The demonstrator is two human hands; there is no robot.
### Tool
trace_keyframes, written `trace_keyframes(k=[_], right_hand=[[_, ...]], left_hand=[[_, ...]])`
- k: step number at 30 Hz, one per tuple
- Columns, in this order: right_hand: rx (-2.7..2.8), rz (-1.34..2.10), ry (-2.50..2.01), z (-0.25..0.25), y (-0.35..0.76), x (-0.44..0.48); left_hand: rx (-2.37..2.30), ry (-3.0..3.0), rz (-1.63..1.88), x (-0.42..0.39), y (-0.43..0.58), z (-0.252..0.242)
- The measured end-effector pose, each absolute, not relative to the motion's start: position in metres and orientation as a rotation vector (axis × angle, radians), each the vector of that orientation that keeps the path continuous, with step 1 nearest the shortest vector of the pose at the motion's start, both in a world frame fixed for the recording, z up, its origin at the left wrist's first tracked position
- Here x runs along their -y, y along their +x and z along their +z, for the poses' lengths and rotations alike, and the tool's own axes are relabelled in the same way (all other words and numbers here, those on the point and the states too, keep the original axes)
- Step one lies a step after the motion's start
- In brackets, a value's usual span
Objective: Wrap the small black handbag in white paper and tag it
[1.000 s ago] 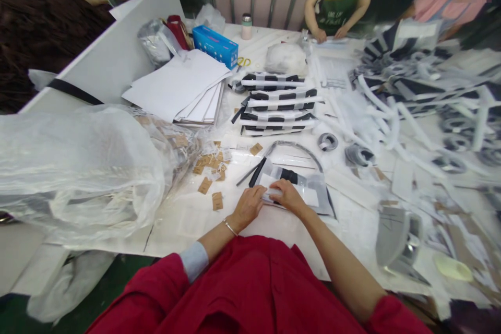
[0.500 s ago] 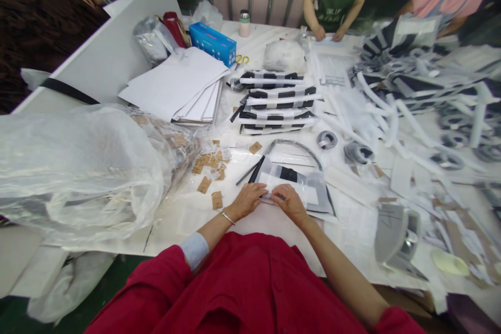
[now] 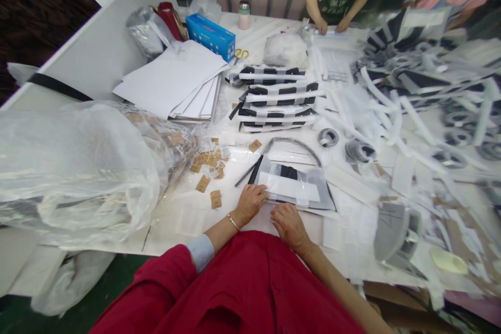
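A handbag [image 3: 321, 183] with a black looped handle lies flat before me, partly covered in grey and white wrapping. Across its front goes a white sheet [image 3: 289, 186]. My left hand [image 3: 252, 202] is closed on the bag's lower left corner, thumb and fingertips at the edge. Just below the bag's lower edge is my right hand [image 3: 288, 223], its fingers curled inward over the table; anything inside them is hidden. Several brown tags [image 3: 216, 199] with white strings are scattered to the left of my left hand.
Wrapped black-and-white striped bundles [image 3: 279, 95] are stacked beyond the bag. Left are a large clear plastic bag [image 3: 78, 156] and white sheets [image 3: 172, 75]. A grey tape dispenser [image 3: 397, 237] stands right, near tape rolls [image 3: 327, 138] and wrapped items. Two people work across the table.
My right hand has drawn back toward me from the bag's lower edge, uncovering more of the white sheet. My left hand stays at the corner. The view has shifted slightly.
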State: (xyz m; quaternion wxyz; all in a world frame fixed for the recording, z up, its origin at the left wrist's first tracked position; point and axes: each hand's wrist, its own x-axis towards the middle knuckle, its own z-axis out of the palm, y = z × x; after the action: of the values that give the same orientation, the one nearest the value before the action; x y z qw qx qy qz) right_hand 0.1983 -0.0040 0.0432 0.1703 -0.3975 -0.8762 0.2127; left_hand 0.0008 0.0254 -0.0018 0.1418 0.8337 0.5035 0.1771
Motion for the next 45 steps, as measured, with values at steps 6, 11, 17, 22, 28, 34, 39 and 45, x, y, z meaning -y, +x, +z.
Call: trace_keyframes(k=[6, 11, 17, 22, 28, 34, 39, 45], right_hand=[[2.451, 0.591, -1.138, 0.040, 0.198, 0.016], [2.360, 0.446, -1.294, 0.043, 0.201, 0.006], [2.300, 0.513, -1.411, 0.032, 0.209, -0.006], [2.326, 0.503, -1.432, 0.030, 0.210, -0.008], [2.348, 0.526, -1.255, 0.036, 0.209, 0.002], [2.369, 0.600, -1.210, 0.032, 0.205, 0.019], [2.345, 0.638, -1.218, 0.033, 0.202, 0.033], [2.354, 0.574, -1.239, 0.043, 0.196, 0.026]], left_hand=[[-1.468, 2.449, 0.521, -0.027, 0.011, 0.002], [-1.484, 2.446, 0.491, -0.027, 0.012, 0.003], [-1.471, 2.465, 0.475, -0.027, 0.014, 0.007], [-1.432, 2.522, 0.500, -0.027, 0.022, 0.008], [-1.427, 2.529, 0.473, -0.025, 0.021, 0.000], [-1.374, 2.568, 0.425, -0.027, 0.016, -0.005], [-1.372, 2.610, 0.446, -0.033, 0.016, -0.006], [-1.313, 2.628, 0.466, -0.032, 0.012, -0.009]])
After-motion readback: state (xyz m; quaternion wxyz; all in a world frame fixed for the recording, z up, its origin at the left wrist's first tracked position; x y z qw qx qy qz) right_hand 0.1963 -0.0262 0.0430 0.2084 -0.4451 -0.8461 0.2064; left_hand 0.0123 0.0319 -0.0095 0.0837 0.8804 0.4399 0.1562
